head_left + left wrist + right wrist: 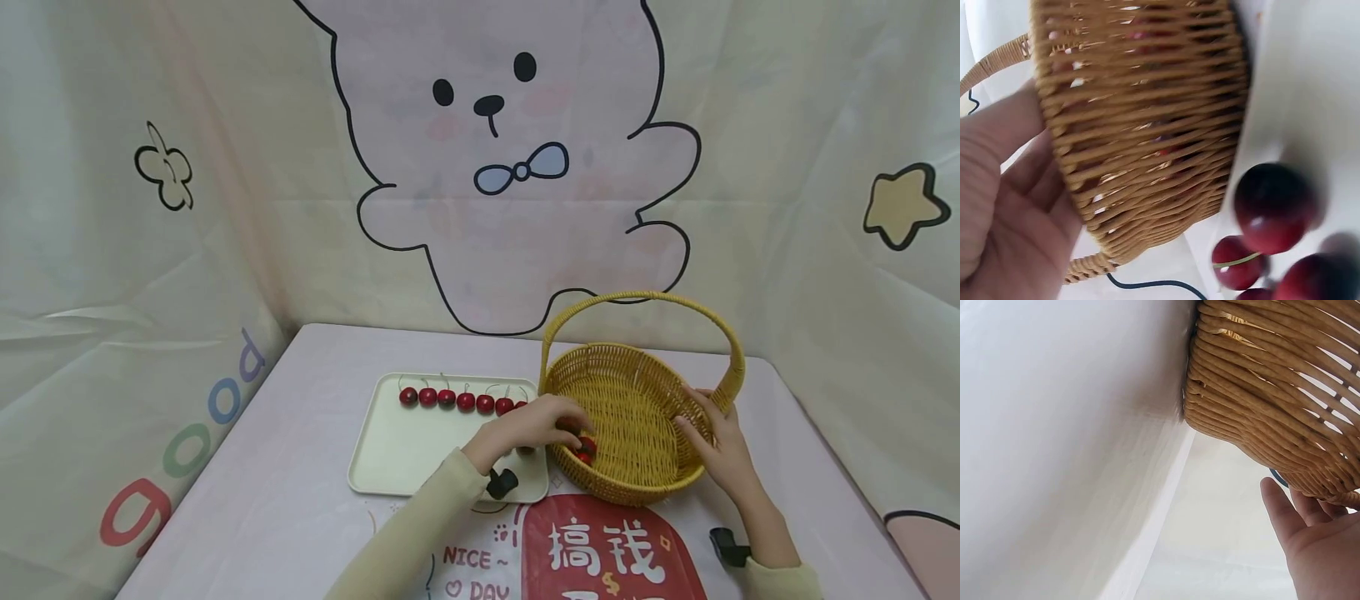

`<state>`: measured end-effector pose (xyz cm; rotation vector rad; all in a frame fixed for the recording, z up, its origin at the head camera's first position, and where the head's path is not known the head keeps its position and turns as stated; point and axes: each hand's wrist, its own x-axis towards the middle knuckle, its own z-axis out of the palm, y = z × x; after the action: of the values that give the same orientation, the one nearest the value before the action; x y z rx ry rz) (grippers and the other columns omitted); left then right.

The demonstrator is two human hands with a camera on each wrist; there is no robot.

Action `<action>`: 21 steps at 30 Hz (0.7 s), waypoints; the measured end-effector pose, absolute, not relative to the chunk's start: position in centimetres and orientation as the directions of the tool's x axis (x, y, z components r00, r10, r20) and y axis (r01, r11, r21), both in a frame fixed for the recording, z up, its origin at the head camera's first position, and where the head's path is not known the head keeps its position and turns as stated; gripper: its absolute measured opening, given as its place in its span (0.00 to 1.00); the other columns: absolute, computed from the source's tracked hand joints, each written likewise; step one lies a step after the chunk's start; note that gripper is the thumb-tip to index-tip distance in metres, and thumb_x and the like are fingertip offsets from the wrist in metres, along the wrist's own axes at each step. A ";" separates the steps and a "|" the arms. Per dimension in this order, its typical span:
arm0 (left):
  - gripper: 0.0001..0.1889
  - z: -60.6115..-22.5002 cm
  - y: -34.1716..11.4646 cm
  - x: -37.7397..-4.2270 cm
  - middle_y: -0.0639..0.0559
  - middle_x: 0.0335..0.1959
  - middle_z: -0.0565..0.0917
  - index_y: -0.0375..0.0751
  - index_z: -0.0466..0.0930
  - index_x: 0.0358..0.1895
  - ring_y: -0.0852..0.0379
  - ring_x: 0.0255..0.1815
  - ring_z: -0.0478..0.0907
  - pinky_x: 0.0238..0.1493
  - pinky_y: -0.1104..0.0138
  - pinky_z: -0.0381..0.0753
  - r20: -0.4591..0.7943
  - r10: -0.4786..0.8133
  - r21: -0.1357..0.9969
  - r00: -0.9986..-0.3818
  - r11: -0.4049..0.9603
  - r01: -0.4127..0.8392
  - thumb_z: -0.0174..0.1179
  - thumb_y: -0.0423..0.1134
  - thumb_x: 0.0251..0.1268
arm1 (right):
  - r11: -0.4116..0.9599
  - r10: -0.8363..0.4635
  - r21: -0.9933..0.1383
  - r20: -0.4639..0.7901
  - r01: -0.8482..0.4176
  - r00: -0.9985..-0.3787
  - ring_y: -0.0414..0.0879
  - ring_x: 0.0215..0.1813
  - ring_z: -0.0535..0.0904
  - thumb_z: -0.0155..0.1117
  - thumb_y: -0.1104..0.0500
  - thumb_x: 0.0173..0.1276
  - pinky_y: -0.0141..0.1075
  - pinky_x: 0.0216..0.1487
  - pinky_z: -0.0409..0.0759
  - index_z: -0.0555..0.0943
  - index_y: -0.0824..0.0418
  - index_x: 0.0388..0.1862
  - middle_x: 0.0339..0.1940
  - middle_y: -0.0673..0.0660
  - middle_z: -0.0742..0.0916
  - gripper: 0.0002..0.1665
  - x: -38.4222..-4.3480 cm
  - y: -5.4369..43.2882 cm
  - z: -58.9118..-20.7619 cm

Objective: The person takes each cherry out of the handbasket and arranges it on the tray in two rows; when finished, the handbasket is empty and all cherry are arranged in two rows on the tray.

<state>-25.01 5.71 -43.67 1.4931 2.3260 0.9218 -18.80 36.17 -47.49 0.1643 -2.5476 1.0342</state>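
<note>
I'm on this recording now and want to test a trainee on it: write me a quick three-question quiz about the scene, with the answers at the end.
1. Multiple choice: what lies in a row near the far edge of the tray?
A) lemons
B) cherries
C) spoons
2. True or false: the handle of the basket is folded down flat.
3. Short answer: which hand is over the side of the basket nearest the tray?

Key:
1. B, cherries.
2. False; the handle arches up above the basket.
3. The left hand.
</note>
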 end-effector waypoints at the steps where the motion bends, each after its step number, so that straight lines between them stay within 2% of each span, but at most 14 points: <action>1: 0.13 -43.5 5.9 -25.2 0.53 0.47 0.81 0.43 0.80 0.49 0.61 0.47 0.78 0.45 0.82 0.72 0.113 0.891 0.626 -0.440 0.280 0.728 0.61 0.36 0.60 | 0.722 0.035 -0.646 0.391 -0.248 -0.920 0.71 0.62 0.58 0.57 0.57 0.68 0.72 0.49 0.59 0.63 0.56 0.69 0.61 0.68 0.63 0.31 -18.8 36.2 -47.5; 6: 0.13 -43.3 7.0 -26.3 0.50 0.45 0.83 0.39 0.81 0.47 0.62 0.45 0.79 0.43 0.81 0.74 -0.029 0.936 0.686 -0.352 0.275 0.674 0.62 0.31 0.57 | 0.719 0.038 -0.651 0.387 -0.244 -0.921 0.71 0.62 0.58 0.57 0.57 0.68 0.72 0.49 0.59 0.62 0.56 0.70 0.61 0.68 0.63 0.32 -18.8 36.1 -47.4; 10: 0.13 -43.3 7.9 -26.7 0.49 0.43 0.84 0.37 0.81 0.46 0.63 0.42 0.80 0.41 0.81 0.75 -0.121 0.949 0.691 -0.292 0.292 0.661 0.62 0.29 0.56 | 0.720 0.041 -0.651 0.388 -0.242 -0.921 0.71 0.62 0.58 0.57 0.57 0.68 0.72 0.49 0.59 0.63 0.56 0.69 0.61 0.68 0.63 0.32 -18.8 36.1 -47.5; 21: 0.12 -43.7 9.2 -27.0 0.54 0.40 0.84 0.39 0.83 0.45 0.68 0.37 0.78 0.39 0.81 0.75 -0.208 0.942 0.635 -0.265 0.336 0.696 0.63 0.28 0.55 | 0.722 0.042 -0.649 0.390 -0.242 -0.920 0.71 0.62 0.58 0.57 0.57 0.68 0.72 0.49 0.59 0.63 0.55 0.70 0.62 0.67 0.63 0.32 -18.8 36.2 -47.5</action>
<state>-27.01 9.24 -43.65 1.4297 2.0468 0.5749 -18.79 36.17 -47.51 0.1546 -2.5475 1.0355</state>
